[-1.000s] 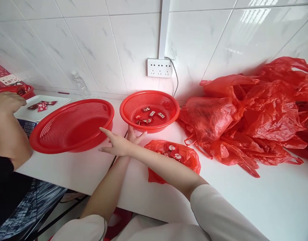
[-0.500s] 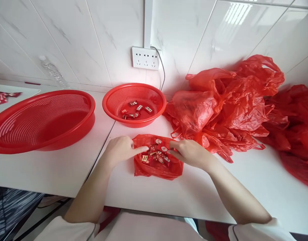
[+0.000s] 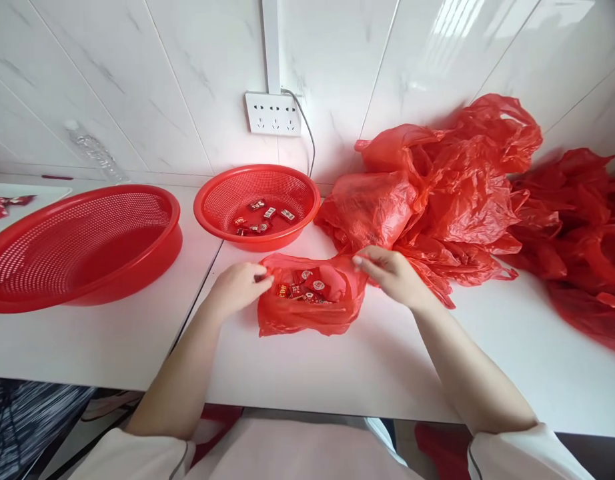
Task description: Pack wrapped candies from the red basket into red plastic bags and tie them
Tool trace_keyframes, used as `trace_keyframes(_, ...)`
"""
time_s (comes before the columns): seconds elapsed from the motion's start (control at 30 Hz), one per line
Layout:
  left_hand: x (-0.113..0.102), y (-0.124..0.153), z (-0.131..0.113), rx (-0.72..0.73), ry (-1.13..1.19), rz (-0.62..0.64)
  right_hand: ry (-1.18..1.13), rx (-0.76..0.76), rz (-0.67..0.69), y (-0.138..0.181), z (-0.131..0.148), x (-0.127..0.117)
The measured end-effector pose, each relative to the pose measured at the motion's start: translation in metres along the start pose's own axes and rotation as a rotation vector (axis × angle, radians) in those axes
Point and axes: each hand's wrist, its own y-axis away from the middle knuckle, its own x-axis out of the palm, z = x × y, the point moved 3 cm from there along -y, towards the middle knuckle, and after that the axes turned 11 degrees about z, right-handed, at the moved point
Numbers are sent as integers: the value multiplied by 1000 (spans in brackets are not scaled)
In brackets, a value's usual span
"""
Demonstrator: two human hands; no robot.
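A small red plastic bag (image 3: 307,313) lies on the white table (image 3: 377,360) in front of me, with several wrapped candies (image 3: 307,288) showing in its mouth. My left hand (image 3: 236,288) pinches the bag's left edge. My right hand (image 3: 391,275) pinches its right edge, and the mouth is stretched between them. Just behind the bag stands a small red mesh basket (image 3: 257,205) with several candies inside.
A large red mesh basket (image 3: 82,243) sits at the left. A heap of red plastic bags (image 3: 452,193) fills the right side against the tiled wall. A wall socket (image 3: 273,113) with a cable hangs above. A plastic bottle (image 3: 95,152) lies at the back left.
My hands left the small basket, came down to the red bag and took hold of its edges. They have since pulled its mouth apart. The view has swung right.
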Motion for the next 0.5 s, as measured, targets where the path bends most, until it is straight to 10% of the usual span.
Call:
trace_keyframes(0.23,-76,12,-31,419,822,-771,-323,-286,-549,-8,53,-52)
trace_keyframes(0.5,-103,2,-69,691,888,-599,-370,-490,-650,-25,75,-43)
